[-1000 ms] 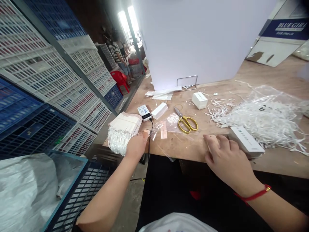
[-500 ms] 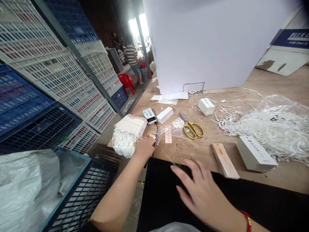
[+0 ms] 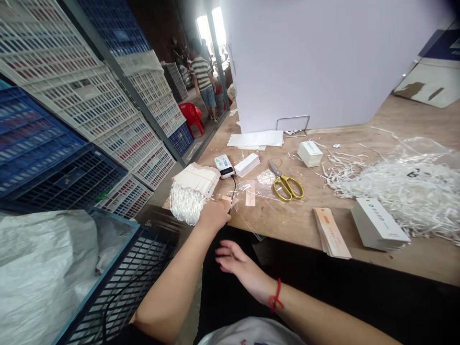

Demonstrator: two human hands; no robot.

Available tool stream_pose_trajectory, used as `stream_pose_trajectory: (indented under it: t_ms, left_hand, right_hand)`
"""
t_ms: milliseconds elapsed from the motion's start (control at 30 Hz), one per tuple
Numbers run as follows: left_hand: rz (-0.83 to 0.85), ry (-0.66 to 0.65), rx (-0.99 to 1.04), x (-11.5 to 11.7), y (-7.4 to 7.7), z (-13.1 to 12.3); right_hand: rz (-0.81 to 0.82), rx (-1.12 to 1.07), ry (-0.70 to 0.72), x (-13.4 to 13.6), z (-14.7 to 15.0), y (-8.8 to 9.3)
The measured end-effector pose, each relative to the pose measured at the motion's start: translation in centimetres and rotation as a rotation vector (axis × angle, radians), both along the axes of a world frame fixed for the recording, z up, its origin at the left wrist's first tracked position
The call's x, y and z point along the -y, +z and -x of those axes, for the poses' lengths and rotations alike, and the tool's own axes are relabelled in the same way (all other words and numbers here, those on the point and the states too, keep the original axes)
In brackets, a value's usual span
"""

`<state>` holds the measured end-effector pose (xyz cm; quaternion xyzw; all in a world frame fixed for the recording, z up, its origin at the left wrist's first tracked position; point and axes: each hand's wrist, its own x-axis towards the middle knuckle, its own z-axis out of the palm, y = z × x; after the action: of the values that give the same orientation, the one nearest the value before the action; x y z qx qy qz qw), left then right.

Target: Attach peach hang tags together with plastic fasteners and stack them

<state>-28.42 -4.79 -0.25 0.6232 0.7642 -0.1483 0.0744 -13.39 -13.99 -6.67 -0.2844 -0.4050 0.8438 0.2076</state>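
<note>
My left hand [image 3: 212, 215] is at the table's near edge, its fingers closed, with an orange paper tag [image 3: 226, 199] showing beyond them. Most of its fingertips are hidden. Beside it lies a thick stack of pale tags [image 3: 197, 178] with bunched white strings [image 3: 186, 203]. My right hand [image 3: 233, 258], a red cord at the wrist, hovers over my lap below the table edge. Its fingers are loosely bent and apart, with nothing seen in them. Near the left hand, a single orange tag [image 3: 250, 194] rests by clear plastic film.
Gold-handled scissors [image 3: 287, 186], a white device [image 3: 224, 166] with a cable and card stacks [image 3: 247, 165] lie on the table [image 3: 280, 223]. White strings in a bag [image 3: 406, 187] spread at right. Crates [image 3: 108, 105] stand at left; a person [image 3: 203, 79] is farther back.
My right hand has moved left and back from the table edge to over my lap. My left hand has stayed near the tag stack. The view has shifted slightly.
</note>
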Motion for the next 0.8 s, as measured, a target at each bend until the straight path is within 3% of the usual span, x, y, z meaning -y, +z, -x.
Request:
stream_pose_trajectory:
  t_ms: [100,233,567,733,800]
  left_hand:
    - [-0.016,0.026,0.022,0.5,-0.2,0.0]
    - [-0.072,0.078,0.047,1.5,-0.6,-0.1]
    - [-0.184,0.098,0.077,4.5,-1.5,-1.1]
    - [-0.326,0.358,0.387,6.0,-2.4,-0.9]
    - [-0.337,0.395,0.469,6.2,-2.6,-0.5]
  right_hand:
    - [0.306,-0.121,-0.171,-1.5,2.5,0.6]
    - [0.415,-0.185,-0.203,-2.1,4.2,1.0]
    - [0.288,-0.255,-0.341,-1.5,4.7,1.2]
    - [0.077,-0.187,-0.273,-1.6,3.8,0.6]
    - [0.039,-0.156,-0.226,-1.8,3.6,0.4]
